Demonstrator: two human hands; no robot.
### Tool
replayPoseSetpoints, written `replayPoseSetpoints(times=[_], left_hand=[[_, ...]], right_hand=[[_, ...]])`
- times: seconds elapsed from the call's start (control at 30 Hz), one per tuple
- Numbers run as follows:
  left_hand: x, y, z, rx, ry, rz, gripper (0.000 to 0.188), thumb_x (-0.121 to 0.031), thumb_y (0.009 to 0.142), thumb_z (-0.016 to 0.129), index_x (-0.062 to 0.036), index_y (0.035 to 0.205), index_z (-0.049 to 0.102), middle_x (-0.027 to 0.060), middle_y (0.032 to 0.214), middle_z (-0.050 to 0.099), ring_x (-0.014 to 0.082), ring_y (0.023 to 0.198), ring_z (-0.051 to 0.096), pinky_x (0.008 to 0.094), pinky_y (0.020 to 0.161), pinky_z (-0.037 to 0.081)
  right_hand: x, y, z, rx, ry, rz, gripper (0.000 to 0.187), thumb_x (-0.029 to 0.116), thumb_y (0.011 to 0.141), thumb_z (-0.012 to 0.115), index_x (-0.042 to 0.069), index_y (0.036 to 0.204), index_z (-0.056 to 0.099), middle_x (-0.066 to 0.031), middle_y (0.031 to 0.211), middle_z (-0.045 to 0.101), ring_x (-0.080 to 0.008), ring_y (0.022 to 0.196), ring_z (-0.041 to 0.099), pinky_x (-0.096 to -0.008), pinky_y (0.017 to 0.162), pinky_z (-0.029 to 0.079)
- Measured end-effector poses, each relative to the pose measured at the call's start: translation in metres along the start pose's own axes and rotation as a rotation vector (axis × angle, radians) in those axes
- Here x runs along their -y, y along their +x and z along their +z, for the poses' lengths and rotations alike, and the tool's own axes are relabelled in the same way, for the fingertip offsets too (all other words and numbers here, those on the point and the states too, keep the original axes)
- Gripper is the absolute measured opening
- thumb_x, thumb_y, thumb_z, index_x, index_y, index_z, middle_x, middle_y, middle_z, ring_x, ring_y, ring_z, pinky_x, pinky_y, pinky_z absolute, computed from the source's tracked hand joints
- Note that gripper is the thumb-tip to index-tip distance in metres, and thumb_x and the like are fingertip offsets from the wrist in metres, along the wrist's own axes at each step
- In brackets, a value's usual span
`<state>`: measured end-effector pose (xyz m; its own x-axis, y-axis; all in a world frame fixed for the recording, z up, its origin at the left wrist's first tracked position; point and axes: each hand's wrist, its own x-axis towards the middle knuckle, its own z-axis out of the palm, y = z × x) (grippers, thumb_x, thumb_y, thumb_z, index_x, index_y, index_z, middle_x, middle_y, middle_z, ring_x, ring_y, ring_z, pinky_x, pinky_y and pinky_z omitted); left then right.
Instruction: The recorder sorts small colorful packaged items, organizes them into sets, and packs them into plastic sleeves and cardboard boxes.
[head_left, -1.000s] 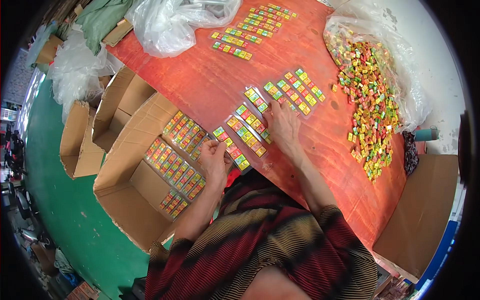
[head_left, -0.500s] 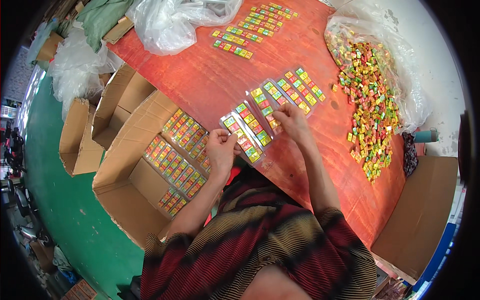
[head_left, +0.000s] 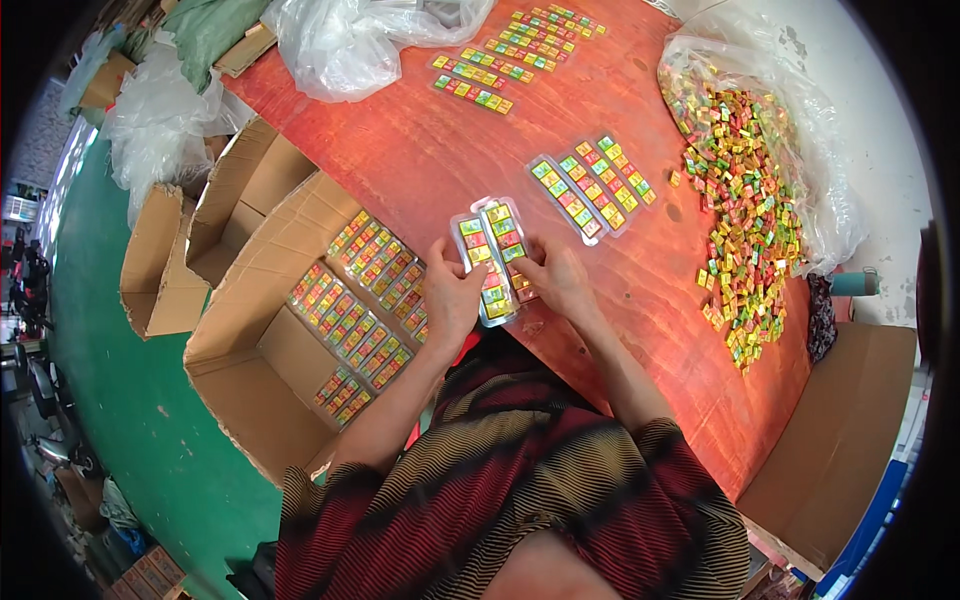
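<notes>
Two clear plastic blister trays meet side by side over the table's near edge, each with a row of small red, yellow and green wrapped blocks. My left hand [head_left: 452, 295] grips the left blister tray [head_left: 472, 240], its thumb on top of the blocks. Closed around the side of the right blister tray [head_left: 505, 232] is my right hand [head_left: 560, 278], its fingers partly covering the lower end. Whether more trays lie under these two is hidden. Just beyond my right hand, several more filled trays [head_left: 575, 200] lie on the red table [head_left: 430, 170].
At the right, a clear plastic bag [head_left: 825, 170] spills a heap of loose blocks [head_left: 750, 230]. More filled strips [head_left: 520, 50] lie at the far side. A cardboard box [head_left: 240, 400] at my left contains stacked filled trays [head_left: 350, 320]. Another carton [head_left: 850, 430] stands at the right.
The trays between my hands have been drawn together, away from those left on the table. My right hand has moved left and down, and the held trays now stand more upright.
</notes>
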<state>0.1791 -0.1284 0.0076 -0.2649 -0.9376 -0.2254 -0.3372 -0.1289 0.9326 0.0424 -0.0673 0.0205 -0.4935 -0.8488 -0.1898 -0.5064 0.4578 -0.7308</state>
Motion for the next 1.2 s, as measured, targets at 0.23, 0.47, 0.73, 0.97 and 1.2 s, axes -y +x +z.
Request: replayPoseSetpoints(times=[0.23, 0.47, 0.73, 0.97, 1.2], left_hand=[[0.002, 0.004, 0.0, 0.08, 0.041, -0.043, 0.037, -0.013, 0.07, 0.065, 0.0024, 0.101, 0.05, 0.0105, 0.068, 0.058, 0.0204, 0.062, 0.058, 0.0328, 0.059, 0.045], [-0.007, 0.001, 0.001, 0.05, 0.098, -0.013, 0.028, -0.012, 0.071, 0.063, 0.0014, 0.092, 0.049, 0.0141, 0.078, 0.058, 0.0237, 0.07, 0.058, 0.0353, 0.063, 0.044], [0.001, 0.006, 0.0, 0.087, 0.141, 0.001, 0.036, -0.018, 0.077, 0.058, 0.0048, 0.103, 0.048, 0.0124, 0.075, 0.058, 0.0201, 0.068, 0.057, 0.0325, 0.061, 0.044], [-0.009, 0.003, 0.003, 0.085, 0.325, 0.046, 0.047, -0.031, 0.078, 0.057, 0.0048, 0.108, 0.049, 0.0132, 0.076, 0.06, 0.0209, 0.069, 0.059, 0.0308, 0.063, 0.045], [-0.004, 0.002, 0.007, 0.069, 0.217, 0.068, 0.034, -0.025, 0.079, 0.058, 0.0028, 0.098, 0.051, 0.013, 0.078, 0.06, 0.021, 0.071, 0.058, 0.0329, 0.066, 0.045]], right_hand=[[0.01, -0.011, 0.003, -0.014, 0.041, -0.002, 0.027, 0.022, 0.072, 0.06, -0.001, 0.083, 0.05, -0.0175, 0.072, 0.058, -0.0303, 0.07, 0.058, -0.0409, 0.058, 0.042], [-0.018, -0.005, 0.009, 0.008, 0.424, 0.022, 0.02, 0.007, 0.079, 0.055, -0.003, 0.095, 0.048, -0.01, 0.08, 0.058, -0.0147, 0.07, 0.057, -0.0283, 0.059, 0.046], [0.009, -0.022, 0.012, 0.073, 0.829, 0.146, 0.023, 0.005, 0.081, 0.054, -0.003, 0.101, 0.044, -0.0078, 0.086, 0.056, -0.0105, 0.075, 0.054, -0.023, 0.064, 0.045], [0.018, -0.033, 0.023, -0.05, 0.132, -0.127, 0.035, 0.009, 0.082, 0.053, -0.004, 0.112, 0.041, -0.0153, 0.09, 0.055, -0.0209, 0.078, 0.055, -0.0311, 0.067, 0.045], [0.014, -0.035, 0.038, -0.051, 0.202, -0.197, 0.049, 0.009, 0.081, 0.05, -0.006, 0.123, 0.03, -0.0249, 0.1, 0.044, -0.0385, 0.09, 0.05, -0.0417, 0.074, 0.043]])
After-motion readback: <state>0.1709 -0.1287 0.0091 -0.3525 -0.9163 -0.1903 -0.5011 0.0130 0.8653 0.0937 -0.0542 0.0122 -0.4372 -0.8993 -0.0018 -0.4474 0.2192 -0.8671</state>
